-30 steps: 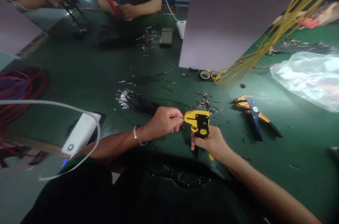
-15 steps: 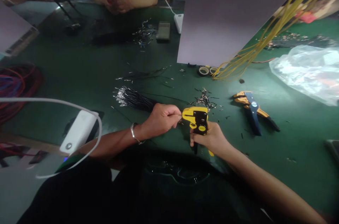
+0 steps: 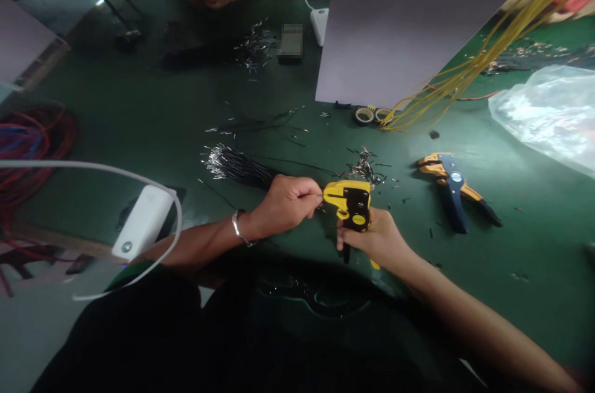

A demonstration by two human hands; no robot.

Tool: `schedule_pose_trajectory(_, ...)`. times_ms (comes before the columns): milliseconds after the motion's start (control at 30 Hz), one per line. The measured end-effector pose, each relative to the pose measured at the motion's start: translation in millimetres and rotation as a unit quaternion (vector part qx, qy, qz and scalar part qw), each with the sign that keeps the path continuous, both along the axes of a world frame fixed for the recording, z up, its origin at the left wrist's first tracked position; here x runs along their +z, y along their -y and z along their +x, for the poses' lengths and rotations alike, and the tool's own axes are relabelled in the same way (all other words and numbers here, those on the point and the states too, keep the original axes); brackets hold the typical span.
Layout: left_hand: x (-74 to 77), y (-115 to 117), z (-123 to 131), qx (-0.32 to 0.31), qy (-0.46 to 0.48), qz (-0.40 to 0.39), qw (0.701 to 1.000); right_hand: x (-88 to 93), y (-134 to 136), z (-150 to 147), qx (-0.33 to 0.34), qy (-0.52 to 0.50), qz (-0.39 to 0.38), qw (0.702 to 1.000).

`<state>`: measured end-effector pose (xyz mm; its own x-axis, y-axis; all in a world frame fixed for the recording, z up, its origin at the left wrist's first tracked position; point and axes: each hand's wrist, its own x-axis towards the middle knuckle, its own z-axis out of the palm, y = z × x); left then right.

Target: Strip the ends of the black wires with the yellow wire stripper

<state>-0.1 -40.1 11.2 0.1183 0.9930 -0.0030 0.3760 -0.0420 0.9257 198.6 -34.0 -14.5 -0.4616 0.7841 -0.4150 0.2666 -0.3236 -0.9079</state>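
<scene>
Green bench [image 3: 116, 95]: right hand [image 3: 372, 238] clenches one wire stripper [image 3: 351, 204], left hand [image 3: 283, 206] pinches one wire [image 3: 318, 201]

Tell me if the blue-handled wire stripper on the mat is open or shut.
Open: the blue-and-orange wire stripper lies on the green mat with its two handles spread apart.

**Our yellow stripper meets one thin wire**

We see a yellow-and-black self-adjusting wire stripper [image 3: 351, 204] standing upright in our right hand [image 3: 372, 238], its yellow head pointing left and its dark handle running down past our fingers. Our left hand [image 3: 283, 207] pinches a thin black wire [image 3: 318, 202] and holds it out to the tool's jaws, so close that the wire seems to touch them. Behind that hand lies a bundle of black wires [image 3: 232, 165], its bare silver ends fanned out on the green mat.
</scene>
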Motion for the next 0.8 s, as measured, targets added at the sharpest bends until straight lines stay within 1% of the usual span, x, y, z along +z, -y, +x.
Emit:
schedule_pose_trajectory(133, 2.0, -0.5, 1.2, 0.004, 0.002, -0.006, 1.0, -0.8, 1.2, 1.5, 0.004, 0.021, 0.02, 1.0)
schedule_pose_trajectory(267, 2.1, -2.0, 1.4, 0.004, -0.01, -0.005, 1.0, 1.8, 2.1, 1.1, 0.008, 0.025, 0.014, 1.0)
schedule_pose_trajectory(400, 0.9, -2.9, 0.5, 0.008, 0.0, -0.018, 1.0, 6.3, 1.6, 0.4, 0.007, 0.039, 0.012, 0.999)
schedule_pose_trajectory(700, -0.3, -4.6, -1.5, -0.001, 0.006, -0.024, 1.0, 10.4, 0.6, 0.4, 0.015, 0.036, -0.003, 0.999)
schedule_pose_trajectory(800, 2.2, -6.0, -3.5, 0.015, 0.011, -0.034, 0.999, 12.6, -2.7, 6.0, -0.005, 0.016, 0.003, 1.0)
